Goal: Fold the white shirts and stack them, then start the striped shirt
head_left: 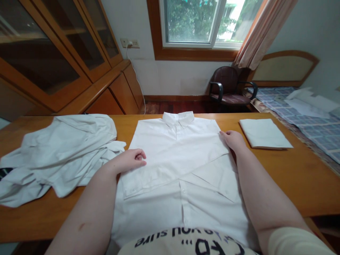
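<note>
The person's left hand (130, 160) rests on the white button-front shirt (180, 177), open and loosely curled, gripping nothing, near the shirt's left edge. The right hand (232, 139) lies open and nearly flat, its fingertips (221, 133) touching the shirt's upper right edge.

The shirt lies face up on the wooden counter (300, 177), collar (177, 118) at the far edge, with its sleeves folded diagonally across the front. Its lower part runs toward the person's body at the near edge. Dark lettering on the person's cream top (186, 244) appears upside down and is too cut off to read in full.

Just left of the shirt, almost touching it, sits a crumpled white garment (58, 152), which spills over the counter's left edge. To the right, past a narrow strip of bare wood, lies a neatly folded white garment (264, 134), with more open wood beyond it. Farther off stand a glass-fronted wooden cabinet (53, 53), a dark office chair (228, 86) below the window (199, 24), and a bed (313, 117) with a checked cover.
</note>
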The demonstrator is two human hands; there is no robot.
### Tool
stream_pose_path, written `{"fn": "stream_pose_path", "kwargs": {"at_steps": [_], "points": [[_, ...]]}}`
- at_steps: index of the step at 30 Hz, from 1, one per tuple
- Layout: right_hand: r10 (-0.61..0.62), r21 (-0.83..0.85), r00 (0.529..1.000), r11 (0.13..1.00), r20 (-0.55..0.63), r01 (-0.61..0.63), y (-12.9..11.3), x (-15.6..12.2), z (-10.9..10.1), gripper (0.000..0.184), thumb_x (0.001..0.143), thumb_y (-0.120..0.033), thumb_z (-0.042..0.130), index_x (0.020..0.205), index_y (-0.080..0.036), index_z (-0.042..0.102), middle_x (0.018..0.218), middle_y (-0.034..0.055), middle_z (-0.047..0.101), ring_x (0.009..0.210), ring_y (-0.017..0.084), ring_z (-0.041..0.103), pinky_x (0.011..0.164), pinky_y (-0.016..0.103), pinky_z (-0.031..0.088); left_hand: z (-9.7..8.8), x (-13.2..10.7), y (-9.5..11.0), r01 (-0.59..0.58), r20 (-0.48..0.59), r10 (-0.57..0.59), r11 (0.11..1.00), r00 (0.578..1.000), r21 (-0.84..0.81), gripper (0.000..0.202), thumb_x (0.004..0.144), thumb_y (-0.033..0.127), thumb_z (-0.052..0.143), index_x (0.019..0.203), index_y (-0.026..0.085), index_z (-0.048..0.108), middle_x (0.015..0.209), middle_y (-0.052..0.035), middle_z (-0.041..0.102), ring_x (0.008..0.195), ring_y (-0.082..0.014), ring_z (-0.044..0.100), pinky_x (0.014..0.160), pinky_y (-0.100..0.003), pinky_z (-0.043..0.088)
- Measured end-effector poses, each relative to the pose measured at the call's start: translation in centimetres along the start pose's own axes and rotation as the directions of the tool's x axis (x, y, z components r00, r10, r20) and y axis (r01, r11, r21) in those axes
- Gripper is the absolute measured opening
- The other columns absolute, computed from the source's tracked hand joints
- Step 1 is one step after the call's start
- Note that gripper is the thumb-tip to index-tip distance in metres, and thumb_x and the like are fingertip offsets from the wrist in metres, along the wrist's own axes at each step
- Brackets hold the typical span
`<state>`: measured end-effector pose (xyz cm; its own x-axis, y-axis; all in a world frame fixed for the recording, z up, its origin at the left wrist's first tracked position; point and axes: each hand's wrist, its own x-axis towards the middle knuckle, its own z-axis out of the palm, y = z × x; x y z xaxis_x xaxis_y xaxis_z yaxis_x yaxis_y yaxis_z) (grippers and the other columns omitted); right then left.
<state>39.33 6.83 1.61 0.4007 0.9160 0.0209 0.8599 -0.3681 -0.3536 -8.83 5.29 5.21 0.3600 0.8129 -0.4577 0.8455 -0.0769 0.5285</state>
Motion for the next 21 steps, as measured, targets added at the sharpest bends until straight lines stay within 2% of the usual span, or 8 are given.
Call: {"fn": "stream_pose_path", "kwargs": {"at_steps": [4, 8, 12, 14, 15, 17, 19, 21], "points": [[-0.004, -0.056, 0.999, 0.998, 0.053, 0.007, -0.1, -0.1, 0.0, 0.040, 0.081, -0.052, 0.050, 0.080, -0.018, 0.071, 0.077, 0.0119, 0.070, 0.074, 0.026, 0.063, 0.063, 0.031, 0.041, 0.1, 0.2, 0.6, -0.003, -0.035, 0.005, 0.998, 0.999, 0.063, 0.025, 0.070, 0.045, 0.055, 0.073, 0.021, 0.063, 0.071, -0.0006, 0.061, 0.067, -0.0168, 0.055, 0.058, -0.025, 0.036], [0.003, -0.070, 0.998, 0.998, 0.058, 0.001, -0.2, 0.0, 0.2, 0.039, 0.085, -0.046, 0.045, 0.086, -0.017, 0.071, 0.084, 0.0136, 0.070, 0.080, 0.027, 0.063, 0.067, 0.033, 0.042, 0.2, 0.4, 0.8, -0.019, -0.116, 0.033, 0.993, 0.993, 0.115, 0.027, 0.076, 0.045, 0.050, 0.070, 0.021, 0.062, 0.070, -0.0010, 0.063, 0.067, -0.0174, 0.055, 0.060, -0.026, 0.035], [0.043, -0.026, 0.999, 0.999, 0.020, -0.042, -0.3, -0.1, 0.3, 0.039, 0.085, -0.044, 0.046, 0.092, -0.016, 0.071, 0.089, 0.0149, 0.070, 0.086, 0.028, 0.064, 0.073, 0.034, 0.045, 0.4, 0.5, 0.8, -0.008, -0.144, 0.024, 0.994, 0.989, 0.111, 0.028, 0.075, 0.046, 0.051, 0.073, 0.021, 0.063, 0.071, -0.0016, 0.063, 0.067, -0.0179, 0.055, 0.059, -0.027, 0.035], [0.051, 0.029, 0.997, 0.998, -0.051, -0.049, -0.5, -0.3, 0.3, 0.042, 0.084, -0.045, 0.048, 0.107, -0.015, 0.068, 0.098, 0.0148, 0.070, 0.093, 0.029, 0.063, 0.078, 0.036, 0.046, 0.4, 0.5, 0.8, 0.006, -0.140, 0.007, 0.996, 0.990, 0.092, 0.030, 0.075, 0.048, 0.050, 0.074, 0.021, 0.064, 0.071, -0.0017, 0.063, 0.067, -0.0181, 0.056, 0.058, -0.027, 0.035], [0.000, 0.056, 0.996, 0.998, -0.094, 0.006, -0.7, -0.4, 0.3, 0.047, 0.084, -0.045, 0.049, 0.117, -0.015, 0.063, 0.106, 0.0148, 0.068, 0.099, 0.029, 0.062, 0.083, 0.038, 0.046, 0.4, 0.6, 0.8, 0.013, -0.138, -0.001, 0.996, 0.990, 0.086, 0.031, 0.075, 0.049, 0.050, 0.075, 0.021, 0.064, 0.071, -0.0016, 0.063, 0.067, -0.0182, 0.056, 0.058, -0.027, 0.035], [-0.212, 0.066, 0.967, 0.973, -0.138, 0.223, -1.0, -0.6, 0.4, 0.053, 0.085, -0.044, 0.050, 0.131, -0.017, 0.054, 0.124, 0.0135, 0.061, 0.115, 0.028, 0.054, 0.097, 0.040, 0.041, 0.5, 0.6, 0.8, 0.024, -0.143, -0.011, 0.996, 0.990, 0.088, 0.031, 0.075, 0.049, 0.050, 0.075, 0.021, 0.064, 0.071, -0.0015, 0.063, 0.067, -0.0182, 0.056, 0.058, -0.027, 0.035], [-0.399, 0.033, 0.915, 0.916, -0.054, 0.401, -1.3, -0.9, 0.7, 0.048, 0.089, -0.045, 0.045, 0.131, -0.024, 0.054, 0.137, 0.0085, 0.053, 0.129, 0.029, 0.043, 0.108, 0.047, 0.030, 0.5, 0.7, 0.7, 0.026, -0.149, -0.010, 0.994, 0.989, 0.104, 0.029, 0.075, 0.048, 0.051, 0.073, 0.022, 0.064, 0.070, -0.0014, 0.063, 0.066, -0.0180, 0.055, 0.058, -0.027, 0.034], [-0.406, 0.003, 0.910, 0.913, 0.086, 0.407, -1.3, -0.9, 1.1, 0.046, 0.092, -0.048, 0.037, 0.130, -0.030, 0.056, 0.143, 0.0036, 0.047, 0.135, 0.031, 0.034, 0.111, 0.056, 0.020, 0.5, 0.8, 0.7, 0.020, -0.149, -0.002, 0.993, 0.989, 0.118, 0.028, 0.075, 0.047, 0.051, 0.072, 0.022, 0.063, 0.070, -0.0013, 0.063, 0.065, -0.0177, 0.055, 0.057, -0.026, 0.034]]}}
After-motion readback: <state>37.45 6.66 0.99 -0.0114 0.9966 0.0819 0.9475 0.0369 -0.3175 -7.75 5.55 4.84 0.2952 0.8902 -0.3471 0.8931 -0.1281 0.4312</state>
